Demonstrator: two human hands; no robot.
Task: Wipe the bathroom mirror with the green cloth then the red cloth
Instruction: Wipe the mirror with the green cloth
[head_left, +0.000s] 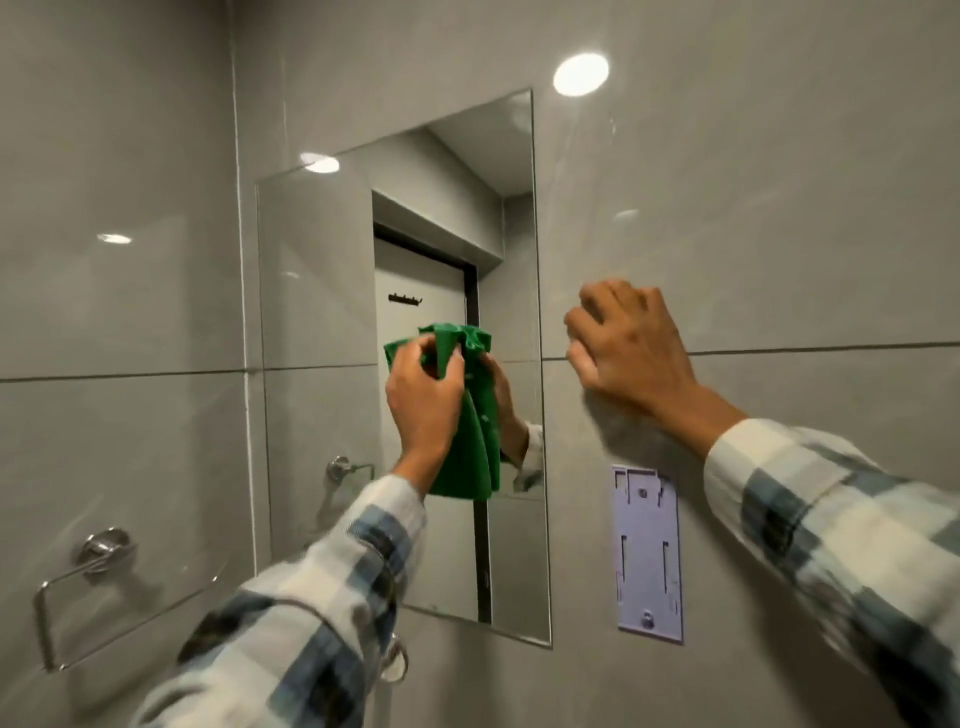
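A frameless rectangular mirror (322, 322) hangs on the grey tiled wall. My left hand (423, 395) grips a bunched green cloth (470, 441) and holds it against the glass near the mirror's right side, about mid-height. The cloth's loose end hangs down below the hand. My right hand (623, 353) rests on the tiles just right of the mirror, fingers curled, holding nothing. No red cloth is in view.
A chrome towel ring (67, 587) is fixed to the left wall, which meets the mirror wall at a corner. A pale plastic mounting plate (647, 553) sits on the tiles right of the mirror's lower part. The mirror reflects a door with hooks.
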